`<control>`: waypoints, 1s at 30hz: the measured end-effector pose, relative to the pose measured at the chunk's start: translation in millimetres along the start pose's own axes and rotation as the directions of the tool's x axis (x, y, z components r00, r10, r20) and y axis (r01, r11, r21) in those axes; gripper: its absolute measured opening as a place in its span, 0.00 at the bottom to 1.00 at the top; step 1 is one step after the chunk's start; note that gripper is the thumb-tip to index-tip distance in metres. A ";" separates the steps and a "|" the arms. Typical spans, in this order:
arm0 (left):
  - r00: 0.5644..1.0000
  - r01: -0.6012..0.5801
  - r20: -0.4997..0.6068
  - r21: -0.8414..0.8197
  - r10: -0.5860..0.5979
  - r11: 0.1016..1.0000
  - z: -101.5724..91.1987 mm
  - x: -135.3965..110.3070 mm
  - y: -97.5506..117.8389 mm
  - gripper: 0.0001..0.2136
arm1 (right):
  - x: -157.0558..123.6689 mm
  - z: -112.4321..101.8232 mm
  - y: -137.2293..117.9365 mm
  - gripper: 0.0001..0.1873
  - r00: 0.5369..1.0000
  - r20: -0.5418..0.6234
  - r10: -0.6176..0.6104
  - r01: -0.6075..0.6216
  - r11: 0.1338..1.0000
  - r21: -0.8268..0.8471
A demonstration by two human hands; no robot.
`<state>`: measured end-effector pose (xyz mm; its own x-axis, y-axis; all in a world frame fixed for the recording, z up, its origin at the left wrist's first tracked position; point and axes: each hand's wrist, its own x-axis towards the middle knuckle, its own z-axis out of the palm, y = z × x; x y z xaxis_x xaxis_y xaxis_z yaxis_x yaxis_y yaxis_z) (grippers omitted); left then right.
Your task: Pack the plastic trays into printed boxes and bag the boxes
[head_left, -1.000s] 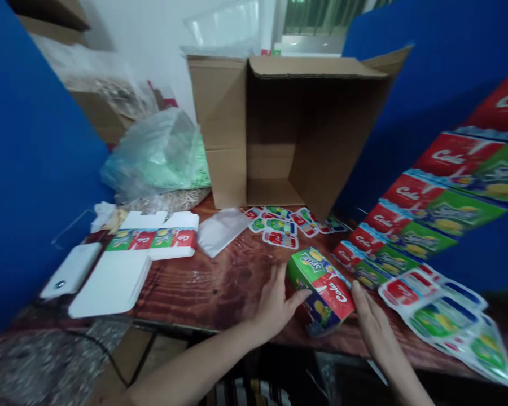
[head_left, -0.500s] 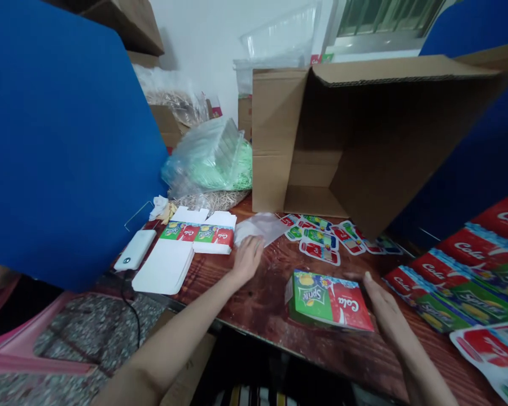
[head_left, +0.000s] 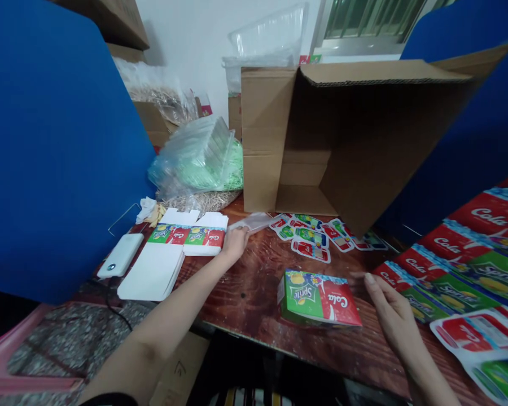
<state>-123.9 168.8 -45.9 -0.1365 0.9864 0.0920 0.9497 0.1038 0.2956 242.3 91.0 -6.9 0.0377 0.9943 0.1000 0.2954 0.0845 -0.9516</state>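
Observation:
My left hand [head_left: 236, 242] is closed on the near edge of a thin clear plastic bag [head_left: 257, 221], beside the folded cartons. My right hand [head_left: 388, 304] holds nothing; its thumb and fingers are apart, the fingertips partly blurred. Just left of it, a Sprite and Cola printed box [head_left: 319, 299] lies on the table, apart from the hand. Past the bag, several pouch-shaped Cola and Sprite packets [head_left: 311, 248] are spread in front of the cardboard box.
A large open cardboard box [head_left: 260, 141] stands at the back. Stacked Cola and Sprite boxes [head_left: 446, 248] line the right side, with a larger packet [head_left: 478, 332] before them. Flat white cartons [head_left: 150, 273] and a white power bank [head_left: 121, 256] lie left. Blue partitions [head_left: 63, 141] flank the table [head_left: 249, 293].
My left hand has drawn in and gripped the plastic bag, whose edge now looks lifted and narrower. My right hand has moved slightly away from the printed box. The view has shifted a little.

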 end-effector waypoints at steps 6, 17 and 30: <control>0.999 -0.014 0.041 -0.054 0.016 0.998 -14.5 16.6 1.9 0.18 | 8.0 6.7 -7.3 0.24 0.997 -0.025 -0.068 0.067 0.997 -0.036; 0.972 -0.142 -0.227 -0.393 0.054 0.908 -67.3 39.9 21.8 0.19 | 11.1 -4.9 -33.0 0.21 0.987 -0.083 -0.137 0.134 0.990 -0.036; 0.711 -0.675 -0.700 -0.651 0.070 0.347 -124.8 -72.6 128.3 0.04 | 31.6 60.6 -113.7 0.28 0.809 0.584 0.065 -0.481 0.644 0.594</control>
<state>-27.3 94.6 104.0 -0.2279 0.6191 0.7515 0.2383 -0.7129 0.6596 152.0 116.8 86.9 -0.5077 0.8482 -0.1510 -0.3951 -0.3850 -0.8341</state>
